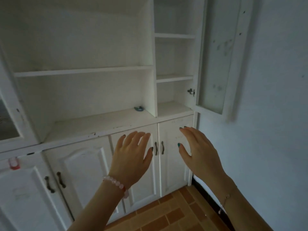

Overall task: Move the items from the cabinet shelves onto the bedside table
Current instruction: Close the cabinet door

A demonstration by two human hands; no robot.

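A white cabinet (100, 71) with open shelves fills the view. One small blue object (139, 108) lies at the back right of the lowest wide shelf (93, 125); the other shelves show nothing on them. My left hand (132, 154) is raised in front of the lower doors, fingers spread, holding nothing. My right hand (198, 150) hovers beside it to the right, also open with nothing in it. Both hands are below and in front of the blue object, apart from it. The bedside table is out of view.
A glass door (215, 64) stands swung open at the right of the narrow shelf column. Another glass door (10, 114) is at the left edge. Closed lower doors carry dark handles (159, 148). A red-and-white item (14, 163) hangs at the left. Brown tiled floor (166, 215) lies below.
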